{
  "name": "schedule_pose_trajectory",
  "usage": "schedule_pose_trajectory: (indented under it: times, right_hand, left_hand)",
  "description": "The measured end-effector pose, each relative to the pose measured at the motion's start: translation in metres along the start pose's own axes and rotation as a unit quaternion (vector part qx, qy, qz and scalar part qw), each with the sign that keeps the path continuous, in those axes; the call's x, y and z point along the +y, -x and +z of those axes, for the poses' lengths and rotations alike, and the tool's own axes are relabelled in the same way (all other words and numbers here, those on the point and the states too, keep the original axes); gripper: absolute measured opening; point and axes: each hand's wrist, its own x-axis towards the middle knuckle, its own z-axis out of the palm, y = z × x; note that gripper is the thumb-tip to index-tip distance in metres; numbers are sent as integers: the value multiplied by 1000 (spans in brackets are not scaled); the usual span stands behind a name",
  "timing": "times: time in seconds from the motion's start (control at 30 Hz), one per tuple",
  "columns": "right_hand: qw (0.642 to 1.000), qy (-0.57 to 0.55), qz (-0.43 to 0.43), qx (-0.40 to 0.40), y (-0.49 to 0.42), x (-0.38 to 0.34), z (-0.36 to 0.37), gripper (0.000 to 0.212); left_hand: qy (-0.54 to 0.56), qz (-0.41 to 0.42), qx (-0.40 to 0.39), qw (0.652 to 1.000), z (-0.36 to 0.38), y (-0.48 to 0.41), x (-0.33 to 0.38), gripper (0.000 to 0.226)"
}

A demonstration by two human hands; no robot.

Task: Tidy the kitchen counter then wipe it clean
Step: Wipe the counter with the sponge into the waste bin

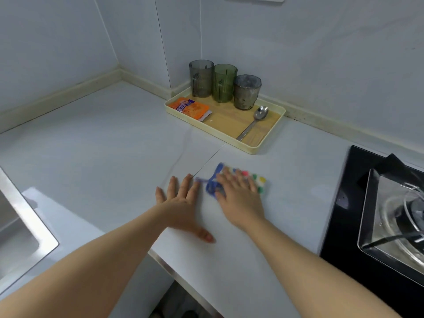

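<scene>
My right hand point(238, 198) presses flat, fingers straight, on a white cloth point(260, 183) with coloured dots and a blue loop, in the middle of the white counter point(114, 143). To its left, my left hand point(183, 203) rests flat on the counter, fingers spread, holding nothing. At the back stands a cream tray point(270, 136) with a wooden floor. It holds three tumblers point(223, 83), an orange packet point(191, 108) and a metal spoon point(253, 122).
A black gas hob point(348, 203) with a metal burner ring lies at the right. A steel sink point(27, 226) sits at the left. The counter's front edge point(174, 274) runs under my forearms. Tiled walls meet in the far corner.
</scene>
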Motion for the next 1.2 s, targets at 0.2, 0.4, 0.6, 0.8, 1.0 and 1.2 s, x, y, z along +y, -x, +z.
schedule_pose_trajectory:
  times: [0.2,0.4,0.6,0.8,1.0,1.2]
  right_hand:
    - [999,-4,-24,-25,-5,6,-10,51]
    - [997,36,-55,-33,35,-5,2,53]
    - [991,39,123,-40,10,12,-15,53]
    - [997,22,39,-55,10,-108,16,56]
    - [997,49,-12,-64,16,-115,18,52]
    - [964,25,264,-27,32,-108,14,55]
  left_hand:
    - [-3,-2,3,1000,0,2,2,143]
    - [38,37,58,997,4,8,-5,137]
    - [123,40,108,986,-2,31,-51,118]
    - [112,-10,198,974,1,45,-97,67]
    - [67,-12,225,972,9,56,-131,61]
    - [2,75,210,975,27,63,-133,54]
